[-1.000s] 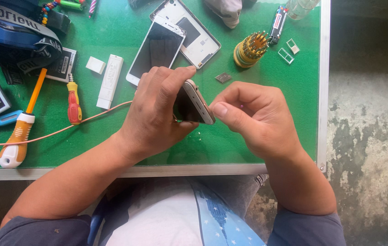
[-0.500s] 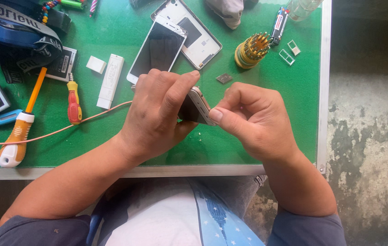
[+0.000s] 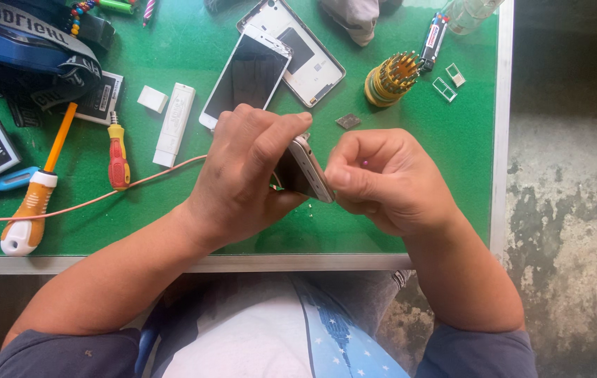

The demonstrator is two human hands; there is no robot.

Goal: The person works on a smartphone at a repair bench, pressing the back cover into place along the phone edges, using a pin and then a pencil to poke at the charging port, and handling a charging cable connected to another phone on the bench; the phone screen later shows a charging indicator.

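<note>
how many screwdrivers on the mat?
2, both left of the left hand: an orange-and-white screwdriver near the front edge, and a smaller red-and-yellow screwdriver beside it. The dark bag may hide more.

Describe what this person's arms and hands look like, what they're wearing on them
Both hands, the left hand and the right hand, are bare: no gloves, rings or watch show. The forearms are uncovered to above the elbows, where short dark grey-blue sleeves begin. The nails look short. No markings or straps show on either arm.
</note>
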